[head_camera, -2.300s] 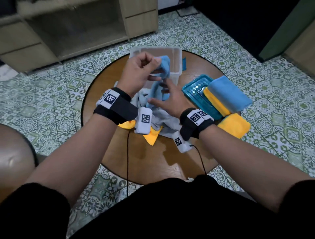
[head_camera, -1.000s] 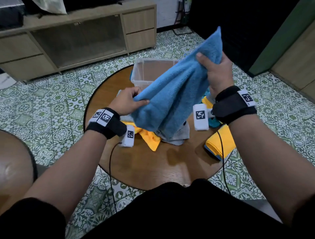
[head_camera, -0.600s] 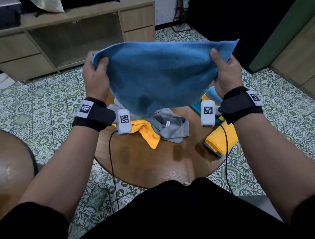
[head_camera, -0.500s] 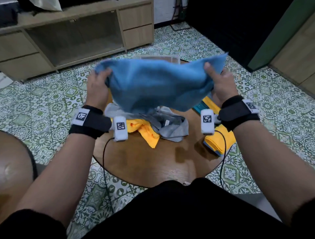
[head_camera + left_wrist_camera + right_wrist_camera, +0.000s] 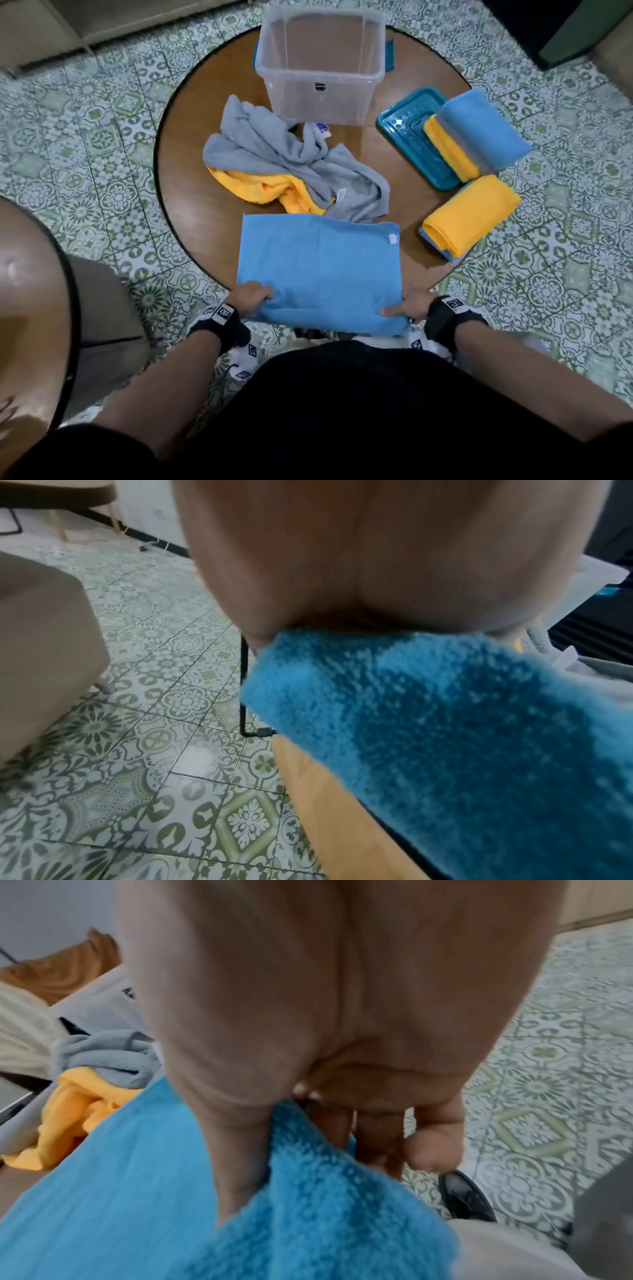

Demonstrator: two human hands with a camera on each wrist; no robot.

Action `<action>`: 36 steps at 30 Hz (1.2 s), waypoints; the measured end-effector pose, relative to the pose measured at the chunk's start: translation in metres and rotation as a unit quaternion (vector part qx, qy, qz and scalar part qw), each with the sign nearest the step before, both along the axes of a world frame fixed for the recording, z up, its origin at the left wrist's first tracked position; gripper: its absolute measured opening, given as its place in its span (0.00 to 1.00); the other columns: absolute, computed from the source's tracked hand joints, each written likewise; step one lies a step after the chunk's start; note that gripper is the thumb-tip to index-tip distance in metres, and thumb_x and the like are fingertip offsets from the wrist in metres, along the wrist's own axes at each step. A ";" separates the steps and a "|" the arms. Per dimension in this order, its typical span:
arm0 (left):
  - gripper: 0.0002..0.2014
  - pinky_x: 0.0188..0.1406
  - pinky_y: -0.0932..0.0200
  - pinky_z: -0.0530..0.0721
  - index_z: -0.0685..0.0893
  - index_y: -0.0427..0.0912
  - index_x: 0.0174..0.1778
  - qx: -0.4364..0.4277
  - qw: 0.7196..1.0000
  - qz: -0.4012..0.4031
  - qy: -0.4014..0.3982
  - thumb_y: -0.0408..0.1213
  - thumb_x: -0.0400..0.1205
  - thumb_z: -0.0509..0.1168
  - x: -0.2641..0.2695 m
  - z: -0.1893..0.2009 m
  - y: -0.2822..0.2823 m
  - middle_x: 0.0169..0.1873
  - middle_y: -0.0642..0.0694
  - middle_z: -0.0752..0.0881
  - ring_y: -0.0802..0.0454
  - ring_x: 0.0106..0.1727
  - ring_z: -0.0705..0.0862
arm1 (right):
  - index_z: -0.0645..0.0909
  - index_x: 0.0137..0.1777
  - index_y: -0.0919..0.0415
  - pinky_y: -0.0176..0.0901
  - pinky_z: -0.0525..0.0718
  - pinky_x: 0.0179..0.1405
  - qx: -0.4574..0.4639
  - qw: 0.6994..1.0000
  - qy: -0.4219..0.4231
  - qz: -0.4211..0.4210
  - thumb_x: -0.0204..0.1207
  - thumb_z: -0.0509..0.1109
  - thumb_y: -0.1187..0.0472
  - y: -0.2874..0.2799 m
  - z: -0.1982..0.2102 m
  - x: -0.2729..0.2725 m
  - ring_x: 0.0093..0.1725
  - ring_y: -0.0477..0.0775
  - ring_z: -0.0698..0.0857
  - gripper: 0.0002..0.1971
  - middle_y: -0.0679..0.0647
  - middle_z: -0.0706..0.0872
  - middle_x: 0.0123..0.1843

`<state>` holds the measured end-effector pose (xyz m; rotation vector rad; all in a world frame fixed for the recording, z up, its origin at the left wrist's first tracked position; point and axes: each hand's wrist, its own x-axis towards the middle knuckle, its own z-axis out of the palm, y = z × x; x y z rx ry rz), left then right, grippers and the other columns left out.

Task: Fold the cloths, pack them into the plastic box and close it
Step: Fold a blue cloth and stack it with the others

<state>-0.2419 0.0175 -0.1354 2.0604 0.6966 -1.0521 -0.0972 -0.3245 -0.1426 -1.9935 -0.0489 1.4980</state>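
A blue cloth [image 5: 318, 267] lies spread flat on the near part of the round wooden table [image 5: 191, 178], its near edge hanging past the rim. My left hand [image 5: 251, 298] grips its near left corner [image 5: 308, 674]. My right hand [image 5: 407, 306] pinches the near right corner [image 5: 308, 1164] between thumb and fingers. A crumpled grey cloth [image 5: 274, 150] lies over a crumpled yellow cloth [image 5: 270, 186] behind it. The clear plastic box [image 5: 320, 61] stands open and empty at the table's far side. Its teal lid [image 5: 409, 137] lies to the right.
On the lid rest a folded yellow cloth [image 5: 448, 150] and a folded blue cloth [image 5: 483, 133]. Another folded yellow cloth [image 5: 469, 214] sits at the table's right edge. Patterned floor tiles [image 5: 113, 144] surround the table. A beige seat [image 5: 102, 308] stands at my left.
The blue cloth was held spread in the air in front of me; both hands have come down and toward me, laying it flat on the table's near side.
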 end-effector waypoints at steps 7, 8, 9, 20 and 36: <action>0.06 0.27 0.78 0.73 0.82 0.43 0.45 -0.017 0.944 0.290 -0.158 0.34 0.86 0.61 0.010 0.020 0.000 0.30 0.55 0.83 0.58 0.36 0.82 | 0.81 0.67 0.58 0.33 0.81 0.41 0.021 0.985 -0.103 -0.138 0.78 0.74 0.55 0.004 0.020 0.021 0.51 0.53 0.84 0.19 0.51 0.85 0.58; 0.07 0.28 0.78 0.74 0.83 0.44 0.45 -0.001 0.933 0.307 -0.187 0.35 0.87 0.61 0.015 0.025 0.003 0.33 0.55 0.83 0.57 0.38 0.83 | 0.83 0.65 0.63 0.33 0.83 0.38 0.030 0.973 -0.130 -0.191 0.77 0.75 0.56 0.007 0.020 0.025 0.50 0.54 0.85 0.19 0.54 0.86 0.57; 0.08 0.27 0.78 0.74 0.83 0.45 0.45 0.014 0.927 0.309 -0.212 0.36 0.88 0.61 0.020 0.025 0.007 0.35 0.53 0.83 0.56 0.39 0.83 | 0.84 0.63 0.66 0.32 0.84 0.35 0.040 0.961 -0.141 -0.236 0.76 0.76 0.57 0.011 0.019 0.031 0.49 0.56 0.87 0.18 0.56 0.88 0.57; 0.19 0.50 0.56 0.69 0.81 0.38 0.66 0.133 0.935 0.247 -0.218 0.47 0.89 0.56 0.058 -0.001 0.034 0.58 0.35 0.85 0.36 0.62 0.81 | 0.84 0.48 0.57 0.53 0.86 0.52 -0.021 0.933 -0.252 -0.258 0.80 0.70 0.50 0.058 0.008 0.074 0.50 0.60 0.87 0.10 0.58 0.89 0.50; 0.20 0.44 0.52 0.74 0.83 0.42 0.50 0.165 0.923 0.278 -0.207 0.55 0.87 0.55 0.066 -0.029 0.048 0.40 0.40 0.84 0.37 0.48 0.83 | 0.79 0.68 0.61 0.42 0.73 0.48 -0.141 0.924 -0.295 -0.197 0.83 0.64 0.56 0.077 0.003 0.092 0.62 0.65 0.83 0.16 0.62 0.86 0.63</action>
